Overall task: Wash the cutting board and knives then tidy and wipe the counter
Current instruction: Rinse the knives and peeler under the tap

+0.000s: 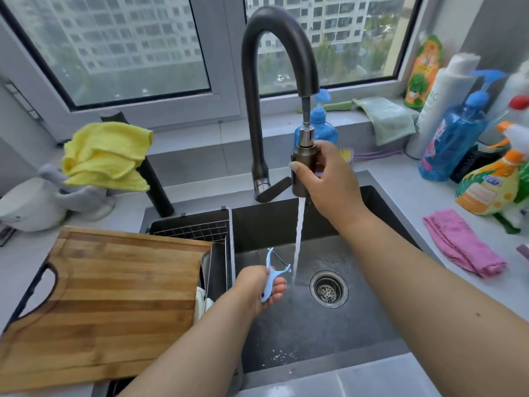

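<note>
Left hand point(259, 289) around peeler point(272, 275)

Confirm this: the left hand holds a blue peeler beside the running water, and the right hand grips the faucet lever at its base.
Not quite. In the head view the right hand grips the pulled-down spray head, not the lever. The left hand does hold the blue peeler beside the running water.

The right hand point(329, 179) was up high, fingers wrapped around the tap head point(303, 164). The left hand point(259, 287) was far below the tap head, fingers closed tight.
</note>
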The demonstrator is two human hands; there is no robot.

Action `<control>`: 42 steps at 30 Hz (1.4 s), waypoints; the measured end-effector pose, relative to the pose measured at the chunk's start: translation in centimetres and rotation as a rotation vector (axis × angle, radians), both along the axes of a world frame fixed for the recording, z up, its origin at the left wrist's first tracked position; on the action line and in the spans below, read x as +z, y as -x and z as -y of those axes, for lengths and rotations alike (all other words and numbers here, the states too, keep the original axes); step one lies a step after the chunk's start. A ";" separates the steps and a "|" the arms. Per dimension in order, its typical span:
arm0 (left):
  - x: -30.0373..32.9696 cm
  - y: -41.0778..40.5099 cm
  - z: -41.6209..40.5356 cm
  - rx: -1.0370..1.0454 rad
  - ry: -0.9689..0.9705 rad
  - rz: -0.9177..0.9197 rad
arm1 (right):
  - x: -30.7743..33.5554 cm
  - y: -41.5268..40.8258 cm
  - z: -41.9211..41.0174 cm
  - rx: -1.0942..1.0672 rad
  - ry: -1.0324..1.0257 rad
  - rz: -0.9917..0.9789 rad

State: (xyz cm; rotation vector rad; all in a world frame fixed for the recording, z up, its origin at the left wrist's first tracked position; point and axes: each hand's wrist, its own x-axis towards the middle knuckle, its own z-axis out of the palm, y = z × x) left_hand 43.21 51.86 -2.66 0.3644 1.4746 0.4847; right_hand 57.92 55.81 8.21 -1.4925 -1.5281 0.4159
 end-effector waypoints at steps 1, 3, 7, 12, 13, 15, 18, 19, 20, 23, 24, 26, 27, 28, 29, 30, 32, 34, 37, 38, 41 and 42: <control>0.2 0.1 0.0 -0.003 -0.015 -0.019 | 0.6 0.0 -0.2 -0.006 -0.020 0.005; 0.6 0.3 -0.1 -0.006 -0.036 -0.049 | 1.8 0.0 -0.5 -0.018 -0.058 0.024; 1.0 0.7 -0.1 -0.013 -0.035 -0.077 | 3.4 0.0 -1.4 -0.025 -0.079 0.022; 1.2 1.0 0.0 -0.035 -0.051 -0.099 | 5.2 -0.2 -2.1 -0.054 -0.121 -0.004; 1.1 1.1 0.0 -0.032 -0.049 -0.098 | 5.6 -0.2 -2.2 -0.055 -0.132 -0.009; 1.0 1.3 -0.1 -0.030 -0.048 -0.100 | 6.1 -0.2 -2.4 -0.046 -0.132 -0.020; 0.9 1.4 -0.2 -0.027 -0.037 -0.093 | 6.2 -0.5 -2.4 0.022 -0.108 -0.088; 1.0 1.3 -0.2 -0.026 -0.037 -0.092 | 6.1 -0.7 -2.3 0.056 -0.097 -0.121; 0.9 1.3 -0.3 -0.028 -0.040 -0.097 | 6.0 -0.9 -2.2 0.091 -0.088 -0.152; 0.7 1.0 -0.2 -0.034 -0.034 -0.105 | 5.6 -1.6 -1.9 0.168 -0.068 -0.195; 0.5 1.0 -0.3 -0.036 -0.025 -0.108 | 5.3 -1.9 -2.0 0.180 -0.058 -0.204; 0.4 0.9 -0.3 -0.027 -0.015 -0.113 | 4.1 -2.4 -2.2 0.185 0.011 -0.262; 0.3 0.9 -0.3 -0.023 -0.013 -0.118 | 3.4 -2.7 -2.3 0.182 0.068 -0.322; 0.1 0.8 -0.4 -0.020 -0.017 -0.124 | 2.6 -3.0 -2.5 0.171 0.135 -0.386; 0.0 0.8 -0.4 -0.018 -0.023 -0.124 | 1.7 -3.2 -2.7 0.157 0.214 -0.433; -0.1 0.7 -0.5 -0.021 -0.027 -0.126 | 0.6 -3.5 -3.1 0.146 0.301 -0.476; -0.2 0.6 -0.7 -0.024 -0.036 -0.122 | -1.6 -3.8 -4.2 0.109 0.487 -0.502; -0.2 0.4 -0.8 -0.023 -0.047 -0.115 | -3.3 -3.8 -5.4 0.075 0.645 -0.472; 0.0 0.1 -0.9 -0.016 -0.052 -0.090 | -4.6 -3.9 -6.8 0.149 0.741 -0.333; 0.0 0.0 -1.0 -0.012 -0.052 -0.084 | -4.7 -3.9 -7.2 0.206 0.739 -0.270; -0.1 0.1 -1.4 0.000 -0.053 -0.074 | -4.6 -3.3 -8.5 0.295 0.740 -0.178; -0.2 0.1 -1.5 0.006 -0.055 -0.067 | -4.4 -3.1 -9.0 0.299 0.752 -0.192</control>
